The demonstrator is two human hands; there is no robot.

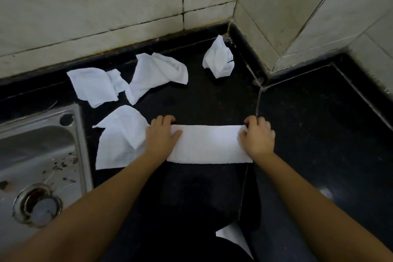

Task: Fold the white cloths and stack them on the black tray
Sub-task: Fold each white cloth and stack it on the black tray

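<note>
A white cloth [209, 144], folded into a long flat strip, lies across the far edge of the black tray [212, 195] on the dark counter. My left hand [161, 135] holds its left end, fingers curled over the far corner and thumb on top. My right hand [258, 137] pinches its right end in the same way. Several unfolded white cloths lie crumpled around: one beside my left hand [121, 140], two further back on the left [94, 85] [156, 74], and one near the wall corner [219, 59].
A steel sink [42, 155] with its drain sits at the left. Tiled walls [127, 2] close off the back and right of the black counter [319, 134]. A bit of white fabric [234, 240] shows at the bottom edge.
</note>
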